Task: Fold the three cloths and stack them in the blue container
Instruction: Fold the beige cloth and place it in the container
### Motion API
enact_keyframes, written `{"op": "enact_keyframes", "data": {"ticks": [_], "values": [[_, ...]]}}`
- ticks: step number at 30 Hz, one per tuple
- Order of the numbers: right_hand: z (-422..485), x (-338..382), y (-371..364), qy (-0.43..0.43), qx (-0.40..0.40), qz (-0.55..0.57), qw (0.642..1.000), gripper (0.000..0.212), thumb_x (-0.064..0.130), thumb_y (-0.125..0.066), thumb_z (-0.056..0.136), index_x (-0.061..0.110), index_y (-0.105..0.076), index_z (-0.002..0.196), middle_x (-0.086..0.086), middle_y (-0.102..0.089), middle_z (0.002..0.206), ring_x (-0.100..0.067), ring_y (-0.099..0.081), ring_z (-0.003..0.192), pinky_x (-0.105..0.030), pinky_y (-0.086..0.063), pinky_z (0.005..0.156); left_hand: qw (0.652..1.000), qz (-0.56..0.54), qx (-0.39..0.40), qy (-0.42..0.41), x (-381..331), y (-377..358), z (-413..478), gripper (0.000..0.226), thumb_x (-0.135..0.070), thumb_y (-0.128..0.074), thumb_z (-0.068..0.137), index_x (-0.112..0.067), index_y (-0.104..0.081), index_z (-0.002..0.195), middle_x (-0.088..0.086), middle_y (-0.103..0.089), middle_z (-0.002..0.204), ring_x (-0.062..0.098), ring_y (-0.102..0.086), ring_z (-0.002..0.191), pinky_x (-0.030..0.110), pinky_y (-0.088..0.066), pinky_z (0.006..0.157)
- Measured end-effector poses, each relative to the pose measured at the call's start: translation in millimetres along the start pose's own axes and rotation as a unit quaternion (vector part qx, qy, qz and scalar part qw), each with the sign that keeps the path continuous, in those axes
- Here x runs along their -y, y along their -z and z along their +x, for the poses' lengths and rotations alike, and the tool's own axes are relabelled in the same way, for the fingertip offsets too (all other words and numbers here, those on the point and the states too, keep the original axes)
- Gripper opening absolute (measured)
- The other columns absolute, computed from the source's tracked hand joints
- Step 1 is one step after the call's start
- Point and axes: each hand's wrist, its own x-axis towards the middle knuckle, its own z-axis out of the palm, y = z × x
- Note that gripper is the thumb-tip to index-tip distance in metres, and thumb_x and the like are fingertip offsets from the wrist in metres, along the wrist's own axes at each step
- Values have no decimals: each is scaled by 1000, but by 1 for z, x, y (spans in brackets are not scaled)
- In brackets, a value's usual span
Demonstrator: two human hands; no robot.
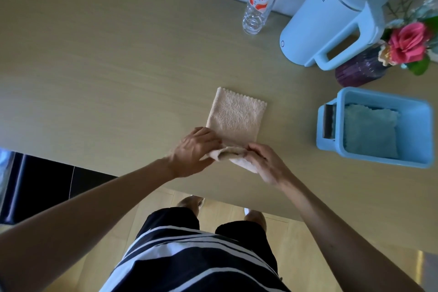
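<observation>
While your fingers (208, 136) pinch the near end of the beige cloth (237, 117), both hands are clenched on fabric: your left hand (194, 149) grips the near left corner and your right hand (263, 163) the near right corner, lifting that edge into a small roll just above the table (106, 66). The rest of the cloth lies flat, stretching away from you, its long axis running from your hands toward the far scalloped edge. That is probably the direction the fold must travel, near edge carried over to the far one. The blue container (379, 97) sits well apart to your right, so your right hand is the nearer one for placing. A folded light-blue cloth (369, 133) already lies inside it; whether another lies beneath cannot be told.
</observation>
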Motion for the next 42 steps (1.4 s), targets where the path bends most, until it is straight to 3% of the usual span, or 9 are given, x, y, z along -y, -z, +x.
{"op": "enact_keyframes", "data": {"ticks": [3, 6, 10, 14, 19, 30, 34, 38, 42], "values": [[2, 6, 10, -1, -11, 69, 998, 15, 31, -59, 90, 20, -61, 81, 7, -54, 69, -5, -48, 66, -19, -36, 62, 977, -150, -16, 149, -13, 11, 8, 12, -18, -66, 91, -9, -70, 97, 7, -72, 84, 19, -63, 73, 27, -44, 67], [0, 8, 18, -18, -9, 105, 994, 42, 48, -71, 76, 19, -66, 106, -4, -67, 89, -6, -60, 81, -19, -44, 70, 940, -191, 7, 283, -10, 12, 15, 39, -31, -59, 96, -9, -47, 66, 1, -43, 56, 17, -39, 50, 31, -28, 49], [7, 7, 20, -51, -45, 110, 992, 37, 15, -76, 81, 25, -65, 115, 16, -68, 74, 0, -61, 67, -13, -47, 60, 915, -218, 30, 338, -1, 15, 24, 47, -53, -46, 88, -17, -28, 62, -3, -26, 58, 16, -25, 51, 32, -20, 50], [27, -1, 19, -98, -157, 72, 980, 18, 18, -72, 90, 14, -58, 79, -17, -64, 74, -20, -58, 67, -37, -45, 65, 898, -230, 20, 374, 2, 15, 34, 40, -49, -43, 84, -20, -26, 62, -8, -26, 59, 14, -25, 53, 30, -21, 53], [51, -12, 15, -117, -195, 43, 973, 25, 24, -62, 96, 0, -55, 94, -11, -57, 81, -21, -52, 72, -42, -46, 69, 866, -256, -18, 429, 11, 4, 45, 37, -47, -48, 79, -11, -58, 83, -4, -45, 60, 19, -36, 55, 29, -30, 54], [69, -24, 1, -105, -258, -13, 960, 15, 18, -56, 97, 3, -52, 95, 3, -46, 68, -15, -41, 59, -29, -33, 54, 894, -175, -65, 407, 18, -12, 47, 35, -18, -55, 91, -12, -52, 125, 14, -73, 89, 34, -67, 68, 40, -53, 53], [70, -20, -1, -102, -285, -28, 953, 14, 19, -59, 96, 7, -54, 102, -1, -59, 76, -14, -50, 61, -32, -41, 59, 916, -119, -86, 374, 13, -12, 44, 41, -16, -53, 89, -15, -45, 129, 6, -66, 73, 23, -57, 56, 34, -43, 50], [59, -13, -4, -50, -371, -92, 923, 37, 22, -62, 89, 9, -50, 121, -7, -64, 97, -26, -63, 85, -42, -53, 79, 951, 125, -113, 258, 4, -6, 40, 61, -19, -60, 80, -13, -41, 138, 10, -57, 118, 28, -51, 105, 43, -47, 84], [52, -5, -13, 96, -353, -265, 892, 52, 22, -61, 87, 7, -49, 135, -11, -57, 123, -29, -55, 113, -40, -45, 96, 983, 166, -35, 73, 13, -13, 42, 57, -21, -51, 92, -9, -42, 147, 14, -41, 154, 32, -35, 143, 46, -33, 114]]}}
